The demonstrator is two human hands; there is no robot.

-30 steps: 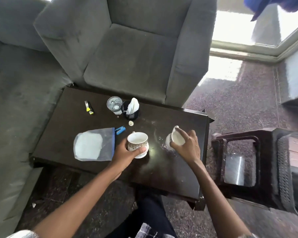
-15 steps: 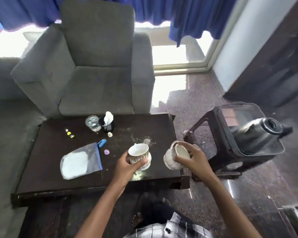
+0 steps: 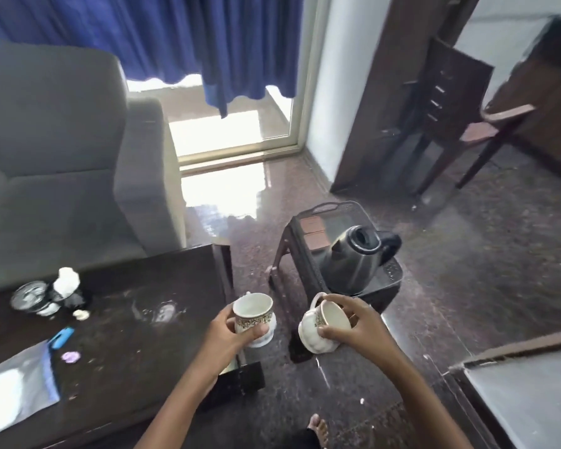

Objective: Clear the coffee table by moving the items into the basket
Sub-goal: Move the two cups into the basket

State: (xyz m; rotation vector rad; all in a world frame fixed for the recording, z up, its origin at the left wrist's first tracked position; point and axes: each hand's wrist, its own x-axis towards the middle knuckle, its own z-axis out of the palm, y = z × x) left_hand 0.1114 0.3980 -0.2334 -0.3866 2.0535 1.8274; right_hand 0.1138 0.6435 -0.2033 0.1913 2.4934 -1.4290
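Observation:
My left hand (image 3: 227,335) grips a white patterned cup (image 3: 255,314), held upright just past the right end of the dark coffee table (image 3: 136,319). My right hand (image 3: 353,328) holds a second white cup (image 3: 321,328), tilted on its side, above the floor between the table and the dark plastic basket (image 3: 308,254). The basket sits on a stool and holds a black kettle (image 3: 353,260). On the table lie a glass (image 3: 30,298), a black holder with white tissue (image 3: 67,288), a blue clip (image 3: 62,337), a small purple piece (image 3: 70,356) and a clear pouch (image 3: 17,387).
A grey armchair (image 3: 62,176) stands behind the table, under blue curtains (image 3: 175,40). Dark wooden furniture (image 3: 450,102) lines the right wall. A grey-topped surface (image 3: 531,406) juts in at the bottom right. My bare foot (image 3: 318,429) rests on the speckled floor.
Both hands lifted the cups off the table and carried them right, past the table's end toward the basket. The view swung right and up.

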